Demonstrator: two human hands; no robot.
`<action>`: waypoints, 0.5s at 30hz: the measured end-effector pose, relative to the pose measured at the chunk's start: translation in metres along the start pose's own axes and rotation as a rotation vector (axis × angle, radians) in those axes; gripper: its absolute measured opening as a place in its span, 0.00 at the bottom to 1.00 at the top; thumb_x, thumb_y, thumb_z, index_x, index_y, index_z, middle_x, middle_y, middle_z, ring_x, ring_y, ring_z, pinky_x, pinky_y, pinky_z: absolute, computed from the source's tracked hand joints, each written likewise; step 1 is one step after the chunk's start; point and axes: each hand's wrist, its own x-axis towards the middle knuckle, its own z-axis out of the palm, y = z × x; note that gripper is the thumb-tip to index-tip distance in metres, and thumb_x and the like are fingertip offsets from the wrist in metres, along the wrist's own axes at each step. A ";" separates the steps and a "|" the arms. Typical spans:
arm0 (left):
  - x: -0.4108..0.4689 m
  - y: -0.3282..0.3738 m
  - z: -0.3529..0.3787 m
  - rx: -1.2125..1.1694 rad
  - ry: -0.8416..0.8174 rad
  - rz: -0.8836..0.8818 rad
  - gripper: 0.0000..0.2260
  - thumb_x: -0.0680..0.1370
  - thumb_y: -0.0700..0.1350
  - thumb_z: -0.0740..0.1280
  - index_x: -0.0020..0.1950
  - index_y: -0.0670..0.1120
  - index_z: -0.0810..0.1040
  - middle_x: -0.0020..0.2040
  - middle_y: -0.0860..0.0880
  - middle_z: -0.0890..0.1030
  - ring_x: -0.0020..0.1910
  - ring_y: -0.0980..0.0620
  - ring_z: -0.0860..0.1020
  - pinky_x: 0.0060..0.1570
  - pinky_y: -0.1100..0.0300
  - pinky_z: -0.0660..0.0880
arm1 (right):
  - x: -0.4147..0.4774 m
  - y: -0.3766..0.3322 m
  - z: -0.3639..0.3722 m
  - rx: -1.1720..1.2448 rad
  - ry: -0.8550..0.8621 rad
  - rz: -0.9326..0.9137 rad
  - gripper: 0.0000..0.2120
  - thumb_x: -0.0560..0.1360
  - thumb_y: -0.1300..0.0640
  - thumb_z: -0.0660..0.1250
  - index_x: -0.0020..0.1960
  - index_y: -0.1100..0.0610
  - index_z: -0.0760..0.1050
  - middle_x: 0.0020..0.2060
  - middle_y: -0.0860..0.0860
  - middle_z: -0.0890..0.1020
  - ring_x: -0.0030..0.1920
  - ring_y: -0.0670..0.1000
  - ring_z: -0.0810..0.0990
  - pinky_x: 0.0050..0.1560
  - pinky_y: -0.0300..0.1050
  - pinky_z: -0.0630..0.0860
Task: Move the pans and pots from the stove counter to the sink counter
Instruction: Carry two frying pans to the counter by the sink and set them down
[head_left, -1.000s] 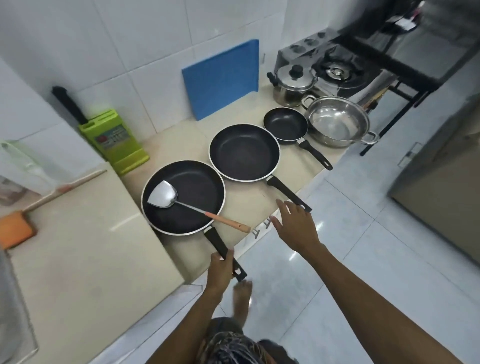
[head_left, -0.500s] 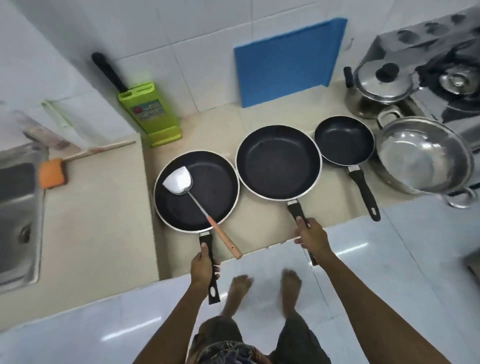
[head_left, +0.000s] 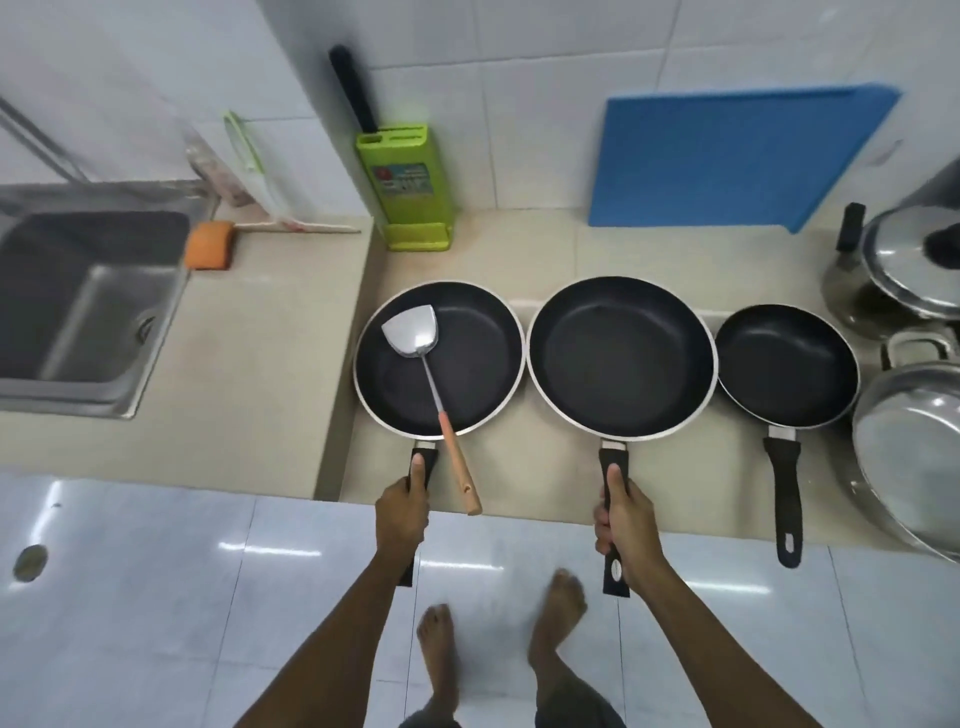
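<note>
Gripping both handles for a paired carry, left hand (head_left: 402, 512) clasps the spatula-bearing pan (head_left: 439, 358), right hand (head_left: 623, 525) the middle pan (head_left: 621, 356), apparently unlifted.

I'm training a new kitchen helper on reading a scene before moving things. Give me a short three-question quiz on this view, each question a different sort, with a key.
1. True or false: the left hand and the right hand each grip a frying pan handle.
2. Multiple choice: the metal spatula lies in
A. the left pan
B. the middle pan
C. the small pan
3. Fill in: the orange sponge sits beside the ____.

Key: 1 true; 2 A; 3 sink.
</note>
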 end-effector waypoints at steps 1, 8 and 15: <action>-0.006 0.001 0.000 -0.014 0.009 0.009 0.34 0.76 0.71 0.50 0.31 0.43 0.72 0.27 0.46 0.75 0.26 0.51 0.75 0.22 0.61 0.72 | -0.003 -0.004 0.000 -0.009 0.012 -0.014 0.23 0.82 0.37 0.61 0.41 0.55 0.68 0.24 0.49 0.68 0.21 0.47 0.63 0.20 0.39 0.62; -0.034 0.003 -0.009 -0.096 0.032 0.087 0.32 0.80 0.66 0.52 0.34 0.41 0.76 0.30 0.45 0.78 0.30 0.48 0.77 0.26 0.57 0.74 | -0.037 -0.027 0.001 -0.047 0.052 -0.125 0.19 0.85 0.42 0.60 0.47 0.57 0.74 0.24 0.49 0.69 0.20 0.47 0.63 0.20 0.39 0.63; -0.037 0.003 -0.078 -0.219 0.023 0.174 0.31 0.82 0.63 0.54 0.32 0.42 0.75 0.29 0.47 0.77 0.30 0.47 0.76 0.30 0.53 0.75 | -0.100 -0.059 0.036 -0.074 0.072 -0.305 0.16 0.87 0.47 0.58 0.48 0.57 0.73 0.29 0.54 0.72 0.22 0.48 0.64 0.21 0.40 0.63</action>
